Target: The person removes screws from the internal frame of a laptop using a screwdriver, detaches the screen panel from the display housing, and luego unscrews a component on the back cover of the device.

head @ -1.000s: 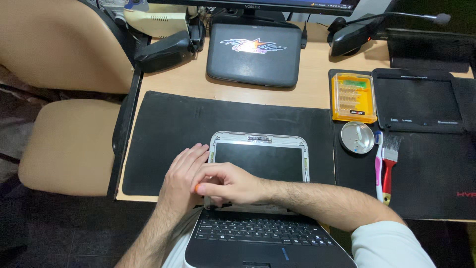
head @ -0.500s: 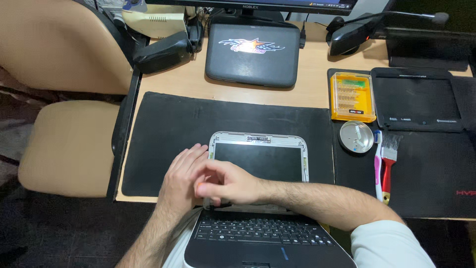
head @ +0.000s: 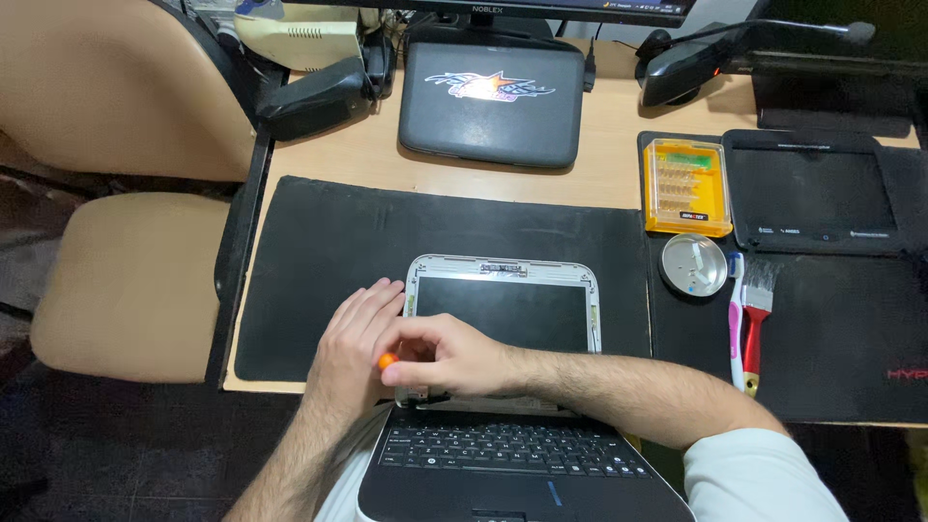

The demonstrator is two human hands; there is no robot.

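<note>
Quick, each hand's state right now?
Left hand: open, flat beside the laptop.
Right hand: closed on an orange-tipped tool.

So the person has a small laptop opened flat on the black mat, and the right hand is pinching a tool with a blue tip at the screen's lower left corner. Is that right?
Nearly. The head view shows the tool's tip is orange, not blue. The rest holds: the small laptop lies open on the black mat, and the right hand pinches the tool at the screen's lower left corner.
</note>
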